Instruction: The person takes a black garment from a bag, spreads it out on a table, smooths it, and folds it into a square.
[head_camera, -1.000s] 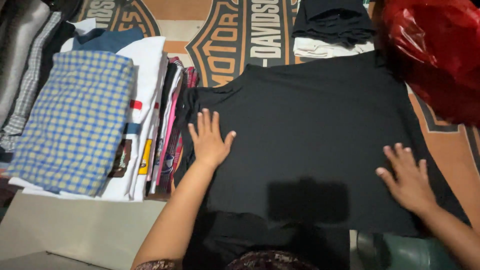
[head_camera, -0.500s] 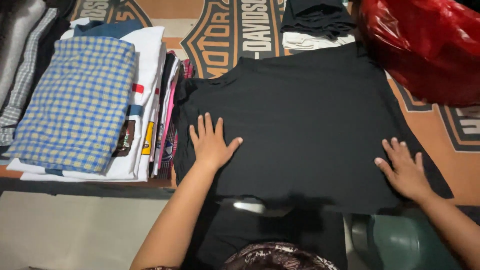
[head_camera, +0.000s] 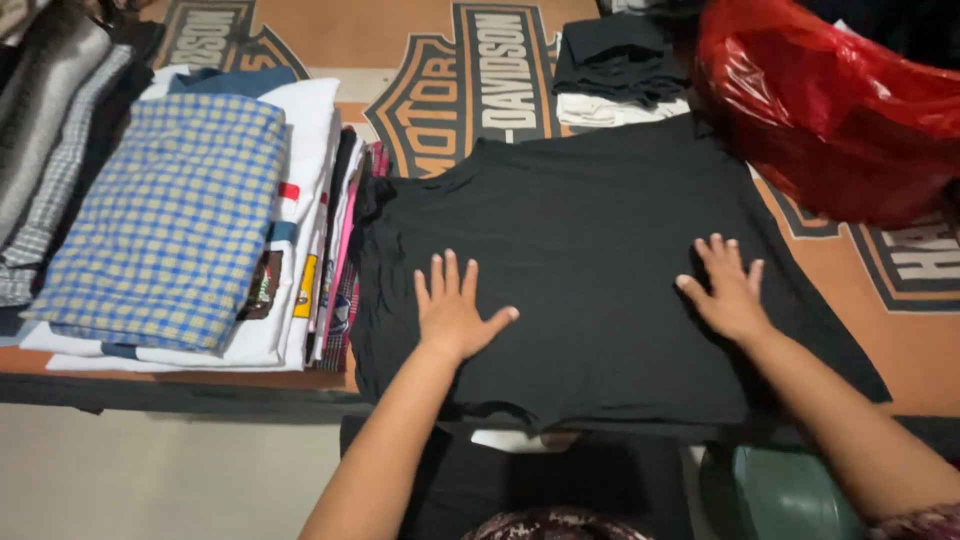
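Fingers (head_camera: 445, 275) of the left hand (head_camera: 452, 312) are spread flat and loose, palm down on a black shirt (head_camera: 590, 250), gripping nothing. The right hand (head_camera: 728, 290) lies the same way, its fingers (head_camera: 722, 255) fanned out and pressed on the cloth, grasping nothing. The shirt lies spread across an orange mat (head_camera: 330, 30) with a large printed emblem, and it lies under both palms: the left hand rests on its left half, toward the near hem, and the right hand on its right half, the two hands well apart. Cloth runs on beyond the fingertips to the shirt's far edge, and the near hem hangs over the front edge of the surface.

Left of the shirt, just beside its edge, a row of folded clothes (head_camera: 335, 260) stands on edge against a stack topped by a blue checked shirt (head_camera: 165, 220). Beyond the shirt's far edge sits a small pile of folded dark clothes (head_camera: 615, 55) on something white. A red plastic bag (head_camera: 830, 110) bulges at the far right, touching the shirt's corner.
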